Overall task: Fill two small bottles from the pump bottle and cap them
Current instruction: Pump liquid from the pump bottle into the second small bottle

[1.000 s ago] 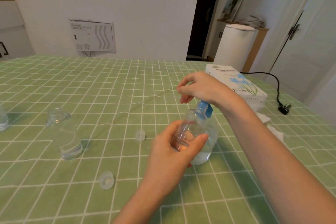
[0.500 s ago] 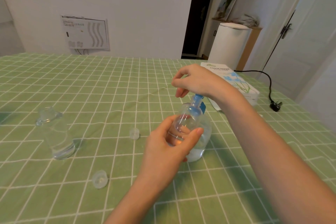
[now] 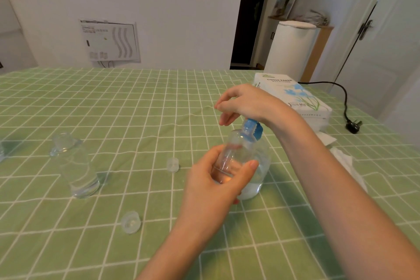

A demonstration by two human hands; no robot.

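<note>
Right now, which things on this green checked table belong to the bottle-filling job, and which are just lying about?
Job: clear pump bottle with blue head, under the right hand; small clear plastic bottle gripped by the left hand; second small clear bottle standing at left; two clear round caps.
Lying about: white tissue paper pack; crumpled white tissue; black power plug.

tablecloth (image 3: 113, 102): green, white grid | pump head (image 3: 251, 125): blue | small bottles (image 3: 236, 154): clear
</note>
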